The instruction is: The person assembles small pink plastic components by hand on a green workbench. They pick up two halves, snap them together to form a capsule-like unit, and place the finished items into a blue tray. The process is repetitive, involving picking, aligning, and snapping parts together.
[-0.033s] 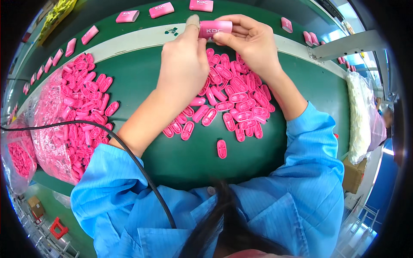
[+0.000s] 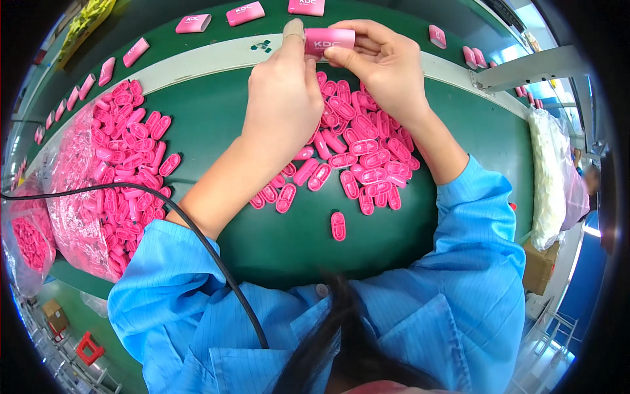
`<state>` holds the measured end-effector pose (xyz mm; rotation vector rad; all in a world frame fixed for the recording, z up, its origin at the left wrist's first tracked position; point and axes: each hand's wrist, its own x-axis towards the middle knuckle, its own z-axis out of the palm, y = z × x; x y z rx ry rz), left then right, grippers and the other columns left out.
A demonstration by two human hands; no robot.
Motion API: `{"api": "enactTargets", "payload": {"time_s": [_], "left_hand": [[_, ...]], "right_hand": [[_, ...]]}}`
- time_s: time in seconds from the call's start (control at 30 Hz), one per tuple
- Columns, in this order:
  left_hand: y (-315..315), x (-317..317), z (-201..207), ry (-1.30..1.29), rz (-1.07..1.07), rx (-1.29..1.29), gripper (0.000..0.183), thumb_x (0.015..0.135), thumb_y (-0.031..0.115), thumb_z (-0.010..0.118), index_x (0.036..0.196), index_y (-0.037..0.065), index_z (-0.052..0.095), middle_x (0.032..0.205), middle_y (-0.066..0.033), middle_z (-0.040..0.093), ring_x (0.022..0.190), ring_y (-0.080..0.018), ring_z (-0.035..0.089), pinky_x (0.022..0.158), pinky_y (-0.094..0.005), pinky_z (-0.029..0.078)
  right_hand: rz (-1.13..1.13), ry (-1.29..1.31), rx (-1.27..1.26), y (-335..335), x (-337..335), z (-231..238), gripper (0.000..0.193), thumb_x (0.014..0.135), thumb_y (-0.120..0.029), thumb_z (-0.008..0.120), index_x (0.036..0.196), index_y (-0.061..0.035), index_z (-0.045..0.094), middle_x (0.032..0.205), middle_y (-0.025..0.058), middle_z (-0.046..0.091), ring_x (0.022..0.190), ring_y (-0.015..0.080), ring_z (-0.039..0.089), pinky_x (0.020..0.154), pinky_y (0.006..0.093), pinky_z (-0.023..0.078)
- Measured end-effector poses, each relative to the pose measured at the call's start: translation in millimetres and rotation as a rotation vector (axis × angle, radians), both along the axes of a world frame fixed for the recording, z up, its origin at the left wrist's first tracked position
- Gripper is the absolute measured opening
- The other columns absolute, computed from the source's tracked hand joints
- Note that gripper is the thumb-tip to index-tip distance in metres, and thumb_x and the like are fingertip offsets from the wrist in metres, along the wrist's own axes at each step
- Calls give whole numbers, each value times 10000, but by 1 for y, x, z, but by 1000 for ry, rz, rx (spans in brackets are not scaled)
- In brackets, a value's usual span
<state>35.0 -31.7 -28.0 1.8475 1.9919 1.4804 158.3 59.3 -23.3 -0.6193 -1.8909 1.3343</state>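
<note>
A pink, flat oval casing with white print is held up between my hands beyond the loose pile. My right hand is closed on its right end, thumb in front and fingers behind. My left hand is closed at its left end, with a beige finger cot on one digit; whether a small part is pinched there is hidden. Below lie many small pink oval caps, heaped on the green work surface. One single cap lies apart, nearer to me.
More caps spill from a clear plastic bag at left. Beyond a pale rail, similar pink casings stand in a row along a green belt. A metal bracket juts in at right. A black cable crosses my left sleeve.
My hands and the casing have shifted very slightly away from me. The grip looks the same.
</note>
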Motion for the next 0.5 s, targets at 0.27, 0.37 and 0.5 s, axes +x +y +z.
{"api": "enactTargets", "payload": {"time_s": [0.27, 0.37, 0.5], "left_hand": [[20, -24, -16, 78, -20, 69, 532, 799, 37, 560, 1299, 18, 380, 1118, -183, 570, 1024, -283, 568, 848, -349, 453], [10, -33, -5, 196, -54, -89, 340, 751, 133, 656, 1068, 30, 587, 1056, -152, 567, 991, -303, 544, 818, -338, 452], [5, -27, -3, 217, -174, -268, 207, 721, 164, 691, 867, 21, 665, 908, -137, 608, 808, -278, 592, 729, -334, 476]], "right_hand": [[-19, -130, -2, 45, -2, 0, 295, 808, -88, 649, 1059, 44, 566, 939, 98, 642, 819, 115, 611, 743, 228, 495], [-86, -212, -44, 77, -2, -9, 355, 814, -171, 656, 1079, 50, 568, 908, 85, 642, 735, 92, 581, 685, 209, 481], [-173, -372, 65, 111, 6, -18, 453, 800, -244, 671, 1151, 19, 557, 926, 80, 647, 763, 100, 606, 669, 211, 484]]}}
